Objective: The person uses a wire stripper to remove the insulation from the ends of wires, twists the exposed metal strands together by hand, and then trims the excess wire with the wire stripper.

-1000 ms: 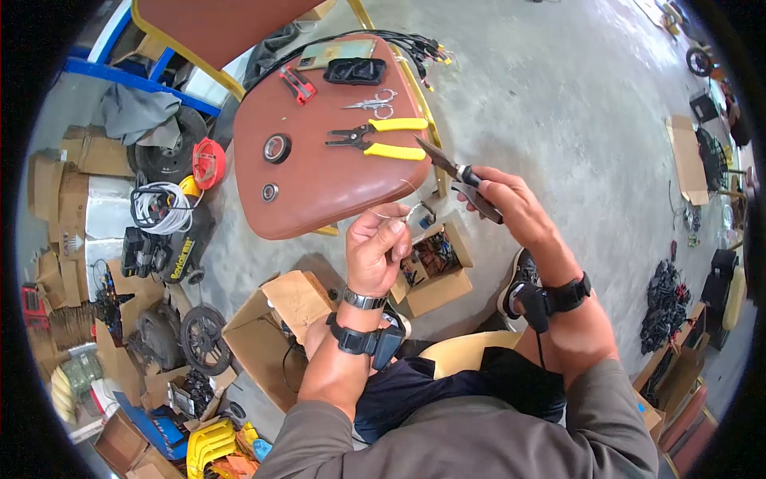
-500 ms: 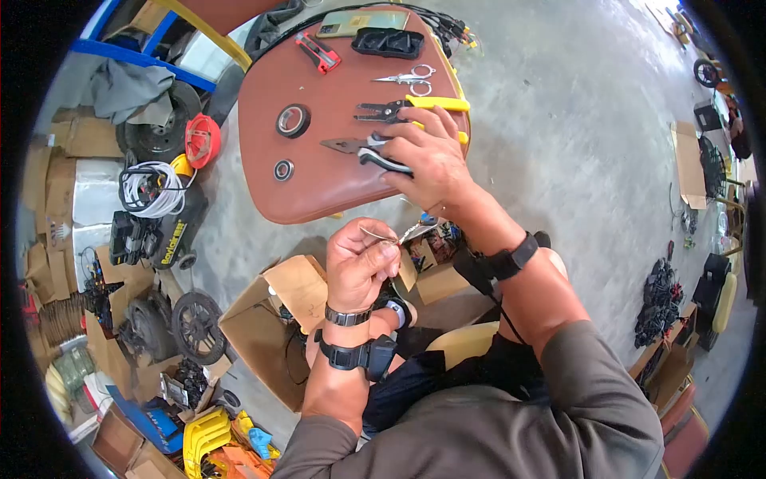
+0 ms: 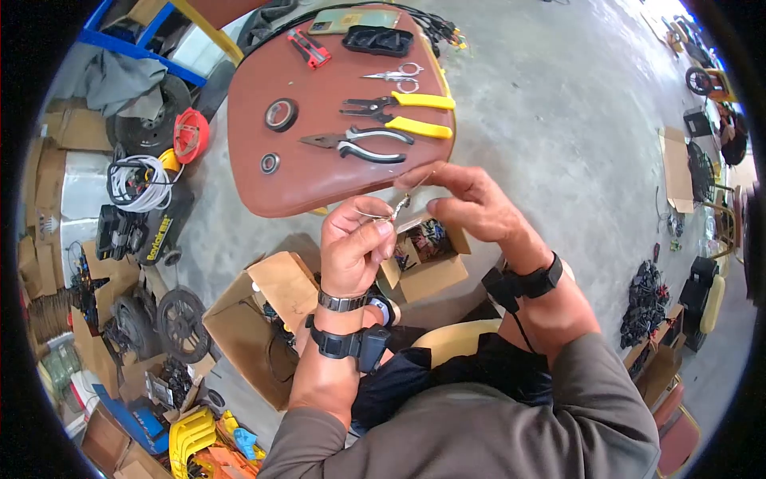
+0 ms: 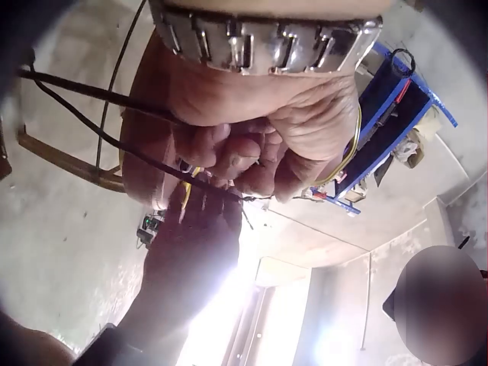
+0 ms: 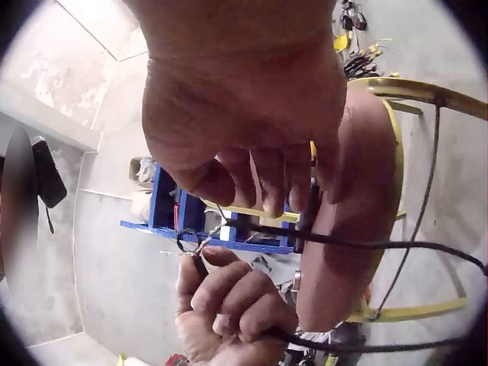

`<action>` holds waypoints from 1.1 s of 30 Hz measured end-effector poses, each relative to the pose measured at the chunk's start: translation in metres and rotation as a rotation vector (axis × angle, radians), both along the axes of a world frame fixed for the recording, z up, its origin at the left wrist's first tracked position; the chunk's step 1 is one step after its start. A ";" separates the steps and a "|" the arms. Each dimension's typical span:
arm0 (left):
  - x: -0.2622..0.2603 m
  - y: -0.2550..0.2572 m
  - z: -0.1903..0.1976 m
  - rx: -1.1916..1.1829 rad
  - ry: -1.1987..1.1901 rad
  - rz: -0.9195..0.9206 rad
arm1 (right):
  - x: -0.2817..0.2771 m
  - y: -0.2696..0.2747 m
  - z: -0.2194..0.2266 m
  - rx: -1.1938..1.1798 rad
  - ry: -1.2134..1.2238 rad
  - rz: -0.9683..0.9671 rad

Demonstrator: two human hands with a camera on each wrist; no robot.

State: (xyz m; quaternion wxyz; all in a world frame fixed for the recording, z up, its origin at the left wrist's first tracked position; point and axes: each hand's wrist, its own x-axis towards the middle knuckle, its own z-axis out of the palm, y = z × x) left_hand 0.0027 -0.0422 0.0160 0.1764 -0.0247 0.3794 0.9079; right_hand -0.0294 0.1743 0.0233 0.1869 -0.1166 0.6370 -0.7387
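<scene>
In the head view my left hand (image 3: 349,247) pinches thin wires (image 3: 400,206), their bare strands twisted together, between thumb and fingers. My right hand (image 3: 475,209) is just right of the twist, fingers reaching toward it and holding no tool; contact with a strand cannot be told. Black cable (image 5: 343,240) leads to the twist in the right wrist view. On the brown seat (image 3: 263,188) lie pliers (image 3: 345,147) with black-and-grey handles, yellow-handled strippers (image 3: 419,126) and small scissors (image 3: 396,77).
The seat also bears a black ring (image 3: 294,120), a smaller ring, a red cutter (image 3: 309,49), a black pouch (image 3: 377,41) and a phone-like slab. Below my hands stand open cardboard boxes (image 3: 435,279). Wheels, cartons and a red helmet (image 3: 190,136) crowd the left floor.
The pliers went from my right hand onto the seat, below the yellow strippers. My right hand let go of them and came back beside the wires. My left hand still pinches the wires.
</scene>
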 end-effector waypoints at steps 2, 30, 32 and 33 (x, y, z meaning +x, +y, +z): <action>-0.001 0.010 -0.003 -0.048 0.021 -0.035 | 0.009 0.008 0.001 0.025 0.015 0.010; -0.001 0.069 -0.015 -0.381 0.191 -0.345 | 0.044 0.110 0.006 0.043 -0.131 0.185; -0.001 0.071 -0.014 -0.379 0.200 -0.321 | 0.042 0.109 0.004 0.058 -0.151 0.204; -0.001 0.071 -0.013 -0.392 0.181 -0.309 | 0.040 0.108 0.004 0.066 -0.161 0.214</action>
